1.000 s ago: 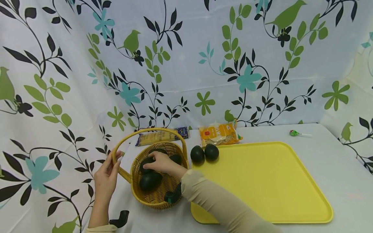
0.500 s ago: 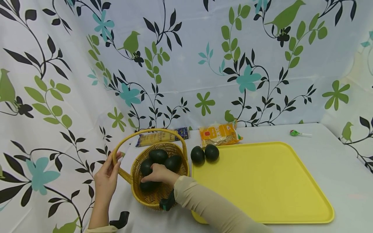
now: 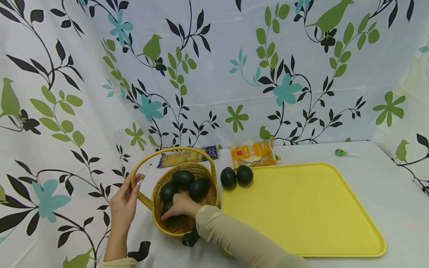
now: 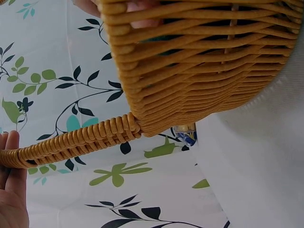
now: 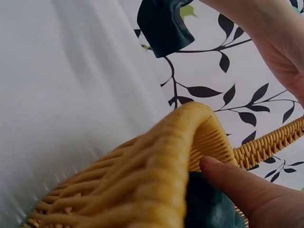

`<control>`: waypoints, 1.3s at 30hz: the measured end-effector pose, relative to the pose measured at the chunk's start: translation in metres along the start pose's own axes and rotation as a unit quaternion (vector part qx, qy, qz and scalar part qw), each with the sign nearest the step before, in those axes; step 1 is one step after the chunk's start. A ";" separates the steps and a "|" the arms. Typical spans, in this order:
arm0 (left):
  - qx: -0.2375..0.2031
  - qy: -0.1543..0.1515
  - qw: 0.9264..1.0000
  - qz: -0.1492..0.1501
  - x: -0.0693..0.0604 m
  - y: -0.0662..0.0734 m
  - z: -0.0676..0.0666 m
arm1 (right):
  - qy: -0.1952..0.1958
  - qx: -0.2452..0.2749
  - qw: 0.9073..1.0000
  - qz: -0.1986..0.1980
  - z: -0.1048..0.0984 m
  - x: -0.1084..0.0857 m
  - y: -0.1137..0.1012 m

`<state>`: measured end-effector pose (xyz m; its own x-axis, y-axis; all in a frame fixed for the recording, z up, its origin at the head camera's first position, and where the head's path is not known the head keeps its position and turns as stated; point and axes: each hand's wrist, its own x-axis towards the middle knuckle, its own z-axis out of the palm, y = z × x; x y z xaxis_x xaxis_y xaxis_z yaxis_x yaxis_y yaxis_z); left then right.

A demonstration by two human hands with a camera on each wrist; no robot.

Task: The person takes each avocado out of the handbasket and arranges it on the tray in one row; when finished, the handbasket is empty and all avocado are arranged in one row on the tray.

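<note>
A wicker basket (image 3: 181, 230) with a tall arched handle (image 3: 174, 149) stands on the table's left part, several dark green avocado-like fruits inside. My left hand (image 3: 124, 203) holds the handle's left side between thumb and fingers; the left wrist view shows the hand (image 4: 13, 190) at the handle's end. Inside the basket, my right hand (image 3: 181, 206) grips the nearest dark fruit (image 3: 166, 207), which it partly covers. In the right wrist view the thumb lies against that fruit (image 5: 206, 202). Two more fruits (image 3: 244, 175) sit side by side at the yellow tray's (image 3: 301, 208) back left corner.
Behind the basket lies a long yellow-and-blue packet (image 3: 181, 158). An orange bag (image 3: 254, 153) is behind the tray. A green-headed lollipop (image 3: 341, 152) lies at the back right. Patterned cloth (image 3: 207, 85) hangs behind and left of the table.
My right hand has moved from the fruits at the basket's middle left toward the near side, uncovering the fruits behind it. The left hand stays on the handle.
</note>
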<state>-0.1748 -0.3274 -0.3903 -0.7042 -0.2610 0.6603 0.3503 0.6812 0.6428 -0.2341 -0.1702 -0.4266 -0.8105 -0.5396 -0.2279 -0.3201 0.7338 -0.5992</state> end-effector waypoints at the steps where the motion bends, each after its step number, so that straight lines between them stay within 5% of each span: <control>1: -0.001 0.000 1.000 -0.001 0.000 0.000 0.000 | -0.004 -0.003 1.000 0.000 0.000 0.000 0.000; 21: -0.008 0.003 1.000 -0.002 0.001 0.003 -0.001 | -0.029 0.046 0.998 -0.036 -0.023 -0.004 0.012; 39: 0.005 0.000 1.000 0.005 0.000 0.002 0.000 | -0.020 0.037 0.993 -0.108 -0.078 -0.022 0.022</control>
<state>-0.1743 -0.3263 -0.3887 -0.7011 -0.2535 0.6665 0.3516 0.6903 0.6324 -0.2616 -0.1097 -0.3749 -0.7066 -0.6978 -0.1176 -0.4453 0.5677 -0.6924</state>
